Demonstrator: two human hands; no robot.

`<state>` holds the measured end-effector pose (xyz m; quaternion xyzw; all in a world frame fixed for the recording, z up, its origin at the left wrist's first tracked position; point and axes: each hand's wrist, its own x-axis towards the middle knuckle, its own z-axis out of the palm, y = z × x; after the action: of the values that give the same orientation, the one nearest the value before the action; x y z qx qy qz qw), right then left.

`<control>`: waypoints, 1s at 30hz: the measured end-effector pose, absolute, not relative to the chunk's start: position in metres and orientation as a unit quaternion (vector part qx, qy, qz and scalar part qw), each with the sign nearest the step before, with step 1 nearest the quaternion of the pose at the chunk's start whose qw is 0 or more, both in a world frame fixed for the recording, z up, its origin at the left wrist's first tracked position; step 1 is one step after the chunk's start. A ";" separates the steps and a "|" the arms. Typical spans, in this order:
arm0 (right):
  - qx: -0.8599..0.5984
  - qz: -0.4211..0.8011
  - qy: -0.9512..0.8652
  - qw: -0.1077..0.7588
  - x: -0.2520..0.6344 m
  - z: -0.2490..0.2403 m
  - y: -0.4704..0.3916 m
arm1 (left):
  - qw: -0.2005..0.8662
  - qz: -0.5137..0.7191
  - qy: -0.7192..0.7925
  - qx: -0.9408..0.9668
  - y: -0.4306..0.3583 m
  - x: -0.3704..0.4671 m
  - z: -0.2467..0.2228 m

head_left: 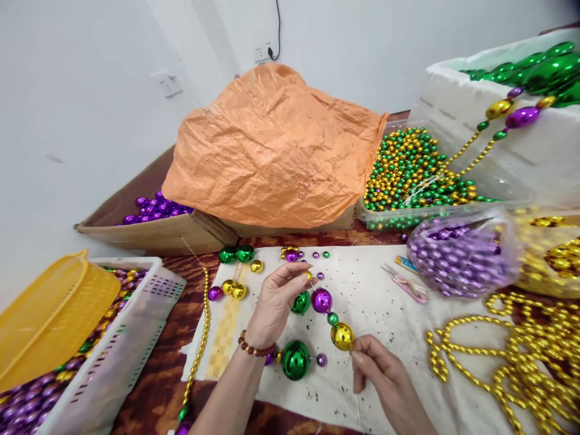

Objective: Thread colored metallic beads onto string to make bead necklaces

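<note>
My left hand (283,296) pinches a small gold bead (309,275) near the middle of the white cloth (380,380). Below it on the string come a large purple bead (321,300), a small green bead (333,318) and a large gold bead (342,336). My right hand (378,365) is closed at the lower side of that gold bead, pinching the white string (358,405). Under my left wrist, which wears a beaded bracelet, lies a big green bead (295,360), with a small purple bead (321,360) to its right. Another green bead (300,302) is partly behind my left fingers.
Scissors (408,284) lie on the cloth, right of centre. Gold bead strands (521,356) heap at the right. Behind stand a clear tub (385,212), a bag of purple beads (466,257) and an orange sack (276,151). A white basket (122,356) is at the left.
</note>
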<state>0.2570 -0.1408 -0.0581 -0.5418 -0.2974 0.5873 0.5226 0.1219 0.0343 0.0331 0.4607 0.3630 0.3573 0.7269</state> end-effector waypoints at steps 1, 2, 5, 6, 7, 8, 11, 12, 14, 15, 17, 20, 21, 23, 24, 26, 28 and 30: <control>-0.537 0.592 -0.287 0.528 0.255 -0.057 -0.140 | 0.716 0.356 0.369 0.474 0.032 0.123 0.032; -0.534 0.595 -0.279 0.533 0.254 -0.056 -0.139 | 0.707 0.352 0.374 0.487 0.031 0.124 0.032; -0.528 0.597 -0.265 0.543 0.253 -0.054 -0.135 | 0.702 0.348 0.382 0.490 0.024 0.130 0.029; -0.523 0.601 -0.259 0.547 0.252 -0.053 -0.134 | 0.712 0.355 0.380 0.472 0.021 0.133 0.028; -0.518 0.604 -0.251 0.552 0.251 -0.053 -0.132 | 0.725 0.362 0.377 0.448 0.017 0.137 0.027; -0.514 0.604 -0.242 0.559 0.248 -0.054 -0.131 | 0.740 0.369 0.373 0.420 0.013 0.142 0.026; -0.514 0.589 -0.209 0.587 0.237 -0.058 -0.129 | 0.760 0.386 0.378 0.362 -0.001 0.161 0.022; -0.516 0.582 -0.199 0.596 0.234 -0.060 -0.129 | 0.753 0.391 0.389 0.360 -0.005 0.167 0.020; -0.515 0.583 -0.199 0.596 0.232 -0.063 -0.130 | 0.730 0.392 0.411 0.380 -0.008 0.178 0.015; -0.516 0.590 -0.212 0.583 0.235 -0.063 -0.131 | 0.723 0.385 0.417 0.394 -0.008 0.182 0.013; -0.542 0.587 -0.249 0.548 0.250 -0.061 -0.132 | 0.727 0.347 0.412 0.427 -0.007 0.188 0.008; -0.605 0.510 -0.268 0.549 0.288 -0.053 -0.127 | 0.728 0.247 0.375 0.518 -0.006 0.193 0.002; -0.608 0.485 -0.265 0.570 0.301 -0.051 -0.124 | 0.710 0.220 0.361 0.563 -0.007 0.194 0.001; -0.587 0.464 -0.257 0.611 0.320 -0.048 -0.118 | 0.649 0.194 0.338 0.654 -0.013 0.198 -0.002; -0.575 0.462 -0.252 0.627 0.327 -0.048 -0.115 | 0.612 0.190 0.330 0.693 -0.016 0.201 -0.002; -0.557 0.462 -0.239 0.648 0.331 -0.050 -0.112 | 0.546 0.183 0.317 0.753 -0.022 0.204 -0.003; -0.545 0.465 -0.224 0.661 0.329 -0.054 -0.112 | 0.505 0.171 0.302 0.791 -0.026 0.206 -0.003; -0.541 0.466 -0.218 0.665 0.327 -0.057 -0.113 | 0.480 0.160 0.284 0.815 -0.029 0.206 -0.004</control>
<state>0.3265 -0.1129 -0.0571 -0.5412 -0.2178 0.4662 0.6651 0.2062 -0.0287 -0.0039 0.8145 0.2835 0.1598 0.4802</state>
